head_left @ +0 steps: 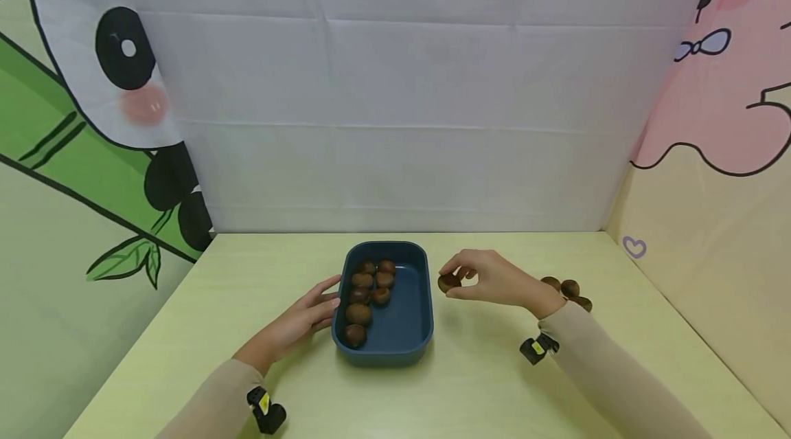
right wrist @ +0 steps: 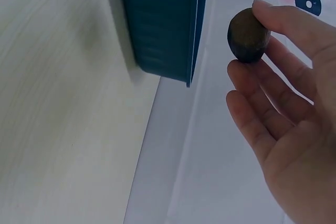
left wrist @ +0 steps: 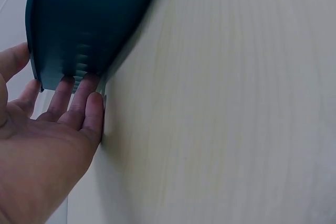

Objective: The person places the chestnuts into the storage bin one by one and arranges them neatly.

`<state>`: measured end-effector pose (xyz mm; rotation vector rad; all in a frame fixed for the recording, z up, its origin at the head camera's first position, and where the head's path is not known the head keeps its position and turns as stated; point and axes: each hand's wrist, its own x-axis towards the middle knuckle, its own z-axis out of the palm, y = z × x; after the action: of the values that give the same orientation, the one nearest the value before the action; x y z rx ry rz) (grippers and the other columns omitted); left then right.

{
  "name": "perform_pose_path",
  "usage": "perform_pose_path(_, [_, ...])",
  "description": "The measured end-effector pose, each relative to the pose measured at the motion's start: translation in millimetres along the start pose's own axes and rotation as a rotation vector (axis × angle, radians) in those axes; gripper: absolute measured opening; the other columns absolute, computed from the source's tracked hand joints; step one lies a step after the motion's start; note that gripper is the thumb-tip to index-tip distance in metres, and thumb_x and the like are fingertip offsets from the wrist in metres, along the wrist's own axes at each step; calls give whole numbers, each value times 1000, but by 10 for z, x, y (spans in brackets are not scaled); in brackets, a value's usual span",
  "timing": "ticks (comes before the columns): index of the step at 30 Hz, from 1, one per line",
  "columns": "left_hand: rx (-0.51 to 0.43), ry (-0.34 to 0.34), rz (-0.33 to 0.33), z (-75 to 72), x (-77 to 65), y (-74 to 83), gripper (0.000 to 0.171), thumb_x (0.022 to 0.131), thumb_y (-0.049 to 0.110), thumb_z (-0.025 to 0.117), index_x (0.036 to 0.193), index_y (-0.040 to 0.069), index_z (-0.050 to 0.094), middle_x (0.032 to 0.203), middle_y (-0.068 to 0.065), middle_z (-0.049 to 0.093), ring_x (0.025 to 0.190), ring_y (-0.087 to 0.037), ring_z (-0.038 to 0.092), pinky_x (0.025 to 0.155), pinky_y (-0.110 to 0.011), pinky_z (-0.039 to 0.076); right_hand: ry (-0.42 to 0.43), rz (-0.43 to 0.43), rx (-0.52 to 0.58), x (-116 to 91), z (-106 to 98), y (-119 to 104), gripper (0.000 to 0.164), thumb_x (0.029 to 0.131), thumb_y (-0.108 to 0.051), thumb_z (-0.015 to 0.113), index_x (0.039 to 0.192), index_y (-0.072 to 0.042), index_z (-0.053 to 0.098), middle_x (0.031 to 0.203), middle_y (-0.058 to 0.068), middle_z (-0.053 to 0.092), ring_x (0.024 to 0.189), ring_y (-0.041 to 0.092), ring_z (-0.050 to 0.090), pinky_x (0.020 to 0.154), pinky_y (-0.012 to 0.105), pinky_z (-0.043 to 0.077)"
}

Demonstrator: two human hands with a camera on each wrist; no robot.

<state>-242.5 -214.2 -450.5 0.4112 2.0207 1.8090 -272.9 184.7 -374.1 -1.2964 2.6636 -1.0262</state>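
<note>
A dark blue rectangular bin [head_left: 398, 325] stands on the table with several brown chestnuts [head_left: 358, 314] grouped along its left side. My left hand [head_left: 299, 322] touches the bin's left wall, its fingers fairly straight against the outside, as the left wrist view also shows. Just right of the bin, my right hand [head_left: 488, 279] pinches one chestnut [right wrist: 249, 35] between thumb and fingertips. That chestnut is held up beside the right rim, apart from the bin in the head view.
Several more chestnuts [head_left: 570, 288] lie on the table at the right, partly hidden behind the right wrist. The pale yellow table [head_left: 296, 398] meets a white backdrop [head_left: 408, 171] behind the bin. Printed cartoon walls flank both sides.
</note>
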Motion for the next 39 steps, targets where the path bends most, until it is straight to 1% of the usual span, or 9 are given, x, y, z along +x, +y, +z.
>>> perform_pose_path(6, [1, 4, -3, -9, 20, -3, 69, 108, 29, 50, 162, 16, 10, 160, -27, 19, 142, -39, 34, 116, -48, 30, -38, -42, 17, 239, 178, -65, 36, 90, -24, 79, 121, -10, 68, 111, -6, 67, 96, 10, 66, 88, 43, 56])
perform_pose_path(11, [5, 1, -4, -10, 24, -15, 70, 107, 30, 51, 162, 16, 10, 160, -27, 19, 143, -39, 34, 116, -47, 31, -94, -62, 44, 422, 362, -114, 36, 91, -24, 77, 123, -10, 68, 114, -4, 65, 97, 12, 65, 89, 41, 55])
perform_pose_path(15, [4, -4, 0, -14, 30, -24, 70, 107, 31, 51, 162, 16, 10, 160, -27, 20, 142, -38, 34, 115, -45, 32, -128, -59, 33, 553, 478, -169, 36, 92, -24, 76, 123, -9, 67, 117, -3, 64, 101, 11, 63, 90, 36, 55])
perform_pose_path(18, [3, -1, -2, -20, 28, -30, 70, 107, 30, 51, 162, 16, 10, 160, -27, 20, 143, -38, 34, 115, -44, 33, -164, -52, 7, 649, 568, -196, 35, 92, -25, 77, 123, -12, 68, 119, -4, 63, 105, 9, 61, 92, 31, 53])
perform_pose_path(21, [0, 1, -1, -23, 24, -32, 70, 107, 29, 50, 162, 15, 10, 160, -28, 20, 143, -38, 34, 115, -45, 32, -208, -49, -17, 727, 662, -205, 33, 91, -24, 77, 122, -14, 69, 117, -6, 64, 106, 7, 60, 92, 32, 53])
perform_pose_path(24, [-2, -1, 3, -26, 26, -32, 69, 108, 30, 50, 162, 16, 10, 160, -28, 20, 142, -39, 34, 116, -47, 30, -242, -64, -45, 778, 749, -201, 32, 90, -23, 79, 120, -14, 70, 112, -8, 65, 100, 4, 60, 90, 31, 54])
perform_pose_path(29, [4, -3, 2, -32, 23, -21, 69, 107, 30, 50, 162, 16, 10, 160, -27, 19, 142, -38, 34, 116, -47, 30, -271, -68, -66, 817, 865, -183, 30, 89, -21, 80, 117, -15, 71, 107, -10, 66, 95, 1, 61, 85, 24, 53])
perform_pose_path(35, [2, -5, 1, -23, 26, -30, 69, 108, 30, 50, 162, 16, 10, 160, -27, 20, 142, -38, 35, 115, -44, 32, -265, -59, -93, 817, 932, -180, 29, 88, -21, 81, 115, -16, 72, 107, -11, 65, 96, 1, 60, 85, 21, 52])
perform_pose_path(39, [0, -15, 11, -20, 27, -30, 69, 108, 30, 49, 162, 16, 10, 160, -27, 19, 142, -38, 35, 115, -45, 32, -264, -42, -133, 825, 963, -173, 29, 87, -22, 82, 114, -19, 72, 106, -12, 66, 95, 3, 60, 83, 17, 49])
